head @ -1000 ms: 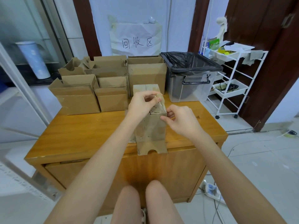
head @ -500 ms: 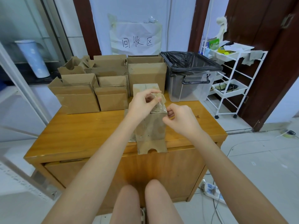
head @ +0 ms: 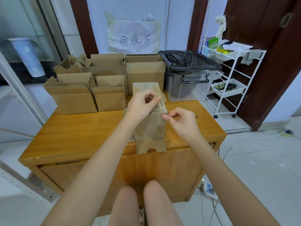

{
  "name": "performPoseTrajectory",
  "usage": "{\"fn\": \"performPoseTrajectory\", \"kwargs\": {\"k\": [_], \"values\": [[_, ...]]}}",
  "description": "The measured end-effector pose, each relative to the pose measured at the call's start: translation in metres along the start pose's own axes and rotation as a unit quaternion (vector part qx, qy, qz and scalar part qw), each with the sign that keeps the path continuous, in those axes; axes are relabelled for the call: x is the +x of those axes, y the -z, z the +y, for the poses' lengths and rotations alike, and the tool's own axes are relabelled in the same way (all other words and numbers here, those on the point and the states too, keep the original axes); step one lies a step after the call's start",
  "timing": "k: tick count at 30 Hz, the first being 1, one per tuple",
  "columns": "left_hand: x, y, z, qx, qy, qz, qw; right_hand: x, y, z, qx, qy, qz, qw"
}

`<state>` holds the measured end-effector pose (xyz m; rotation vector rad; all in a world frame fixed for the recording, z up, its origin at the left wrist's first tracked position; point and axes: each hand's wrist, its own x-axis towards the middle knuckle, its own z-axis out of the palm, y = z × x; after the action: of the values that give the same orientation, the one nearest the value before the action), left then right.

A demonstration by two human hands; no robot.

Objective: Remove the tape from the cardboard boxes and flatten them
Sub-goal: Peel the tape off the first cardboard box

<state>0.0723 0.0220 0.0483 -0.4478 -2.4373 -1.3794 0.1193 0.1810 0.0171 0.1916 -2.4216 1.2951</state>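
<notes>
right hand (head: 182, 122) has drawn off the box (head: 150, 126) – fingers curled, seemingly empty – while left hand (head: 143, 104) pinches clear tape (head: 161, 104) above the tabletop (head: 78, 132)

Brown cardboard boxes (head: 73, 98) are sitting on a honey-orange wooden table (head: 78, 132) (grain showing), beside a clear bin (head: 187, 85) wearing a black liner (head: 187, 60).

wood table (head: 78, 136), cardboard boxes (head: 91, 88), prob. plastic bin (head: 190, 79)
</notes>
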Motion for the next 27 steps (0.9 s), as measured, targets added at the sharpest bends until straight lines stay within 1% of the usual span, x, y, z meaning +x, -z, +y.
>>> {"fn": "performPoseTrajectory", "kwargs": {"k": [3,8,12,15,19,22,27], "values": [[-0.001,0.000,0.002,0.008,-0.003,0.007,1.000,0.001,0.005,0.001,-0.031,0.044,-0.029,0.998],[-0.003,0.003,0.001,0.011,-0.002,-0.010,1.000,0.007,0.026,0.009,-0.039,0.102,-0.113,0.988],[-0.004,0.003,0.003,-0.004,-0.006,-0.014,1.000,0.017,0.041,0.006,-0.109,0.133,-0.164,0.971],[-0.006,0.004,0.006,-0.017,-0.009,-0.014,1.000,0.023,0.045,0.003,-0.128,0.146,-0.154,0.969],[-0.008,0.007,0.008,-0.030,-0.013,-0.030,0.999,0.029,0.047,0.002,-0.114,0.143,-0.142,0.973],[-0.008,0.007,0.008,-0.040,-0.009,-0.025,0.999,0.036,0.048,0.001,-0.101,0.141,-0.130,0.976],[-0.007,0.004,0.007,-0.088,0.013,-0.013,0.996,0.044,0.048,-0.014,-0.075,0.143,-0.107,0.981]]}}
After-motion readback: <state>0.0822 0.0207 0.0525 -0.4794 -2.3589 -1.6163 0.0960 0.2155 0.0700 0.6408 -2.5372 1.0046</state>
